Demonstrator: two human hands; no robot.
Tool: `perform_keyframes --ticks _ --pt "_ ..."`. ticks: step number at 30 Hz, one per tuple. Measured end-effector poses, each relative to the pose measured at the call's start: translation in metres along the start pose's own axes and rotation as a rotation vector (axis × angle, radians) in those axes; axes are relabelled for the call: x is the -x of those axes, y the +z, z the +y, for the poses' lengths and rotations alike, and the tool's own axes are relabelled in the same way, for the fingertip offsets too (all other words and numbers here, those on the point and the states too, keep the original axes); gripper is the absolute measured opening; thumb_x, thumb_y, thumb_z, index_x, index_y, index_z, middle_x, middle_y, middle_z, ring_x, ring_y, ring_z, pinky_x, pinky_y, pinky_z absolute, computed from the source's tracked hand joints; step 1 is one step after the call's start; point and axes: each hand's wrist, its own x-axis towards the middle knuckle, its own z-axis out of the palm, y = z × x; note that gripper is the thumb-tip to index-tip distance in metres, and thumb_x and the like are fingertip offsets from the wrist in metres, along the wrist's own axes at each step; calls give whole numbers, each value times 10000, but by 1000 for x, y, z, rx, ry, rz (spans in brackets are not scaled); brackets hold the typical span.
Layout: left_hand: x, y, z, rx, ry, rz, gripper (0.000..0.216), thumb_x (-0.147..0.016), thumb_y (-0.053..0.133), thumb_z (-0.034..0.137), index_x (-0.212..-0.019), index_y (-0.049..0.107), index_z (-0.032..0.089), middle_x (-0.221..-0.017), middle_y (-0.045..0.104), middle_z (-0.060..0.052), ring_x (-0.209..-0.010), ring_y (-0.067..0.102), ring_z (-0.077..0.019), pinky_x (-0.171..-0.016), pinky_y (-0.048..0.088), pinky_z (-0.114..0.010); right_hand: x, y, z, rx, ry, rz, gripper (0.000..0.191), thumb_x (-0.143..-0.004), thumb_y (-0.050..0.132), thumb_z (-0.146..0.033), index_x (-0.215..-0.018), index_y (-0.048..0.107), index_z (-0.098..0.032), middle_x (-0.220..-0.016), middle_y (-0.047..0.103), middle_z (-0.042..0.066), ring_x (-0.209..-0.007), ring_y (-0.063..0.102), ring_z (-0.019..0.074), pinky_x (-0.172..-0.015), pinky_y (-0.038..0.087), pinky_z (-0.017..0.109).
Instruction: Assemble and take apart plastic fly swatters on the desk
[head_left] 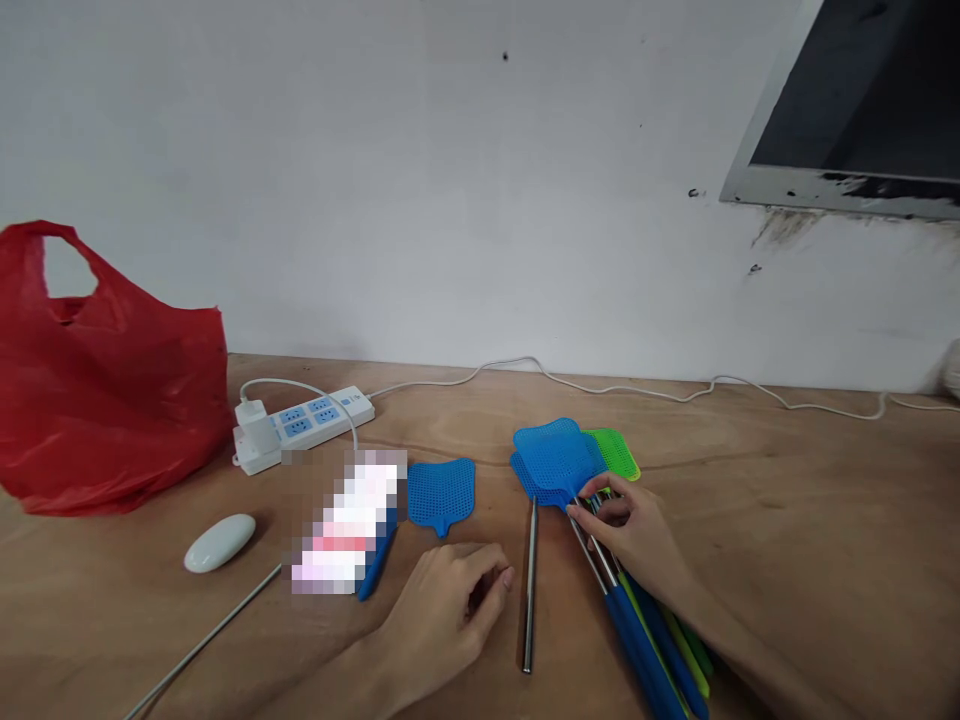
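Observation:
My right hand [634,535] pinches the metal rods of a bundle of fly swatters [570,460] just below their blue and green mesh heads; the blue and green handles [652,640] run back under my wrist. My left hand [450,605] rests on the wooden table [810,520] with fingers curled loosely and nothing visible in them. It lies just left of a loose steel rod [530,585]. A separate blue swatter head [442,493] lies ahead of my left hand.
A red plastic bag [105,390] sits at the far left beside a white power strip [304,425] whose cable [637,388] runs along the wall. A white oval object [220,542], a blurred package [349,535], a blue handle [377,565] and another thin rod [202,640] lie nearby.

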Motion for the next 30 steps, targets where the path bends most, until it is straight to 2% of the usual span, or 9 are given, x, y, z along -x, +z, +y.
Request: perform_keyframes --ticks 4,9,12,15,17,20,22,25,30 --pt "1 -1 2 -30 56 10 249 -972 374 218 -743 471 205 -718 549 7 -633 518 -152 -571 317 -269 2 1 3 368 -146 60 210 -804 681 -418 -785 565 -244 -450 586 -60 -454 562 180 -511 314 276" --pt "0 -5 5 -40 58 38 243 -965 387 207 -766 527 200 -750 570 -13 -665 538 -168 -586 352 -279 1 -2 5 614 -272 -16 147 -863 631 -324 -749 585 -243 -564 575 -40 -536 571 171 -507 291 278" --pt "-1 -8 7 8 41 87 226 -962 393 208 -788 538 205 -806 597 -26 -737 573 -187 -641 416 -291 1 -6 1 607 -425 -42 138 -908 553 -227 -777 599 -234 -712 617 6 -686 579 196 -603 372 302" --pt "-1 -10 5 -37 5 185 170 -955 409 206 -930 577 212 -1024 636 -66 -943 600 -242 -822 477 -381 5 -10 -9 536 -571 -88 167 -908 493 -119 -857 621 -214 -852 649 53 -822 556 231 -745 406 361" --pt "0 -9 0 -153 -25 264 185 -942 448 226 -1065 584 212 -1222 601 -104 -1130 557 -308 -960 445 -506 9 -11 -17 493 -605 -159 212 -879 487 -68 -927 636 -211 -906 649 63 -851 542 239 -776 401 387" --pt "2 -5 -9 -331 -63 325 297 -946 497 308 -1220 557 210 -1432 488 -136 -1343 402 -386 -1079 307 -662 16 -11 -28 454 -611 -299 288 -855 500 -48 -1011 652 -236 -971 645 61 -905 537 249 -811 399 413" --pt "3 -2 -12 -378 -91 313 360 -972 484 392 -1277 535 208 -1498 428 -143 -1409 316 -405 -1088 270 -701 19 -10 -31 443 -619 -370 333 -847 511 -49 -1067 658 -251 -1008 641 60 -939 534 255 -849 399 439" --pt "5 0 -12 -342 -138 245 450 -1000 425 483 -1339 499 197 -1540 378 -163 -1438 277 -409 -1065 311 -710 21 -9 -31 433 -618 -424 432 -826 509 -32 -1164 648 -264 -1055 634 66 -980 530 261 -890 400 465" --pt "7 2 -11 -345 -156 223 470 -996 428 493 -1351 503 195 -1553 364 -173 -1436 276 -423 -1052 292 -741 21 -8 -30 436 -593 -455 525 -811 497 -15 -1249 630 -272 -1092 625 78 -1006 528 270 -892 417 476"
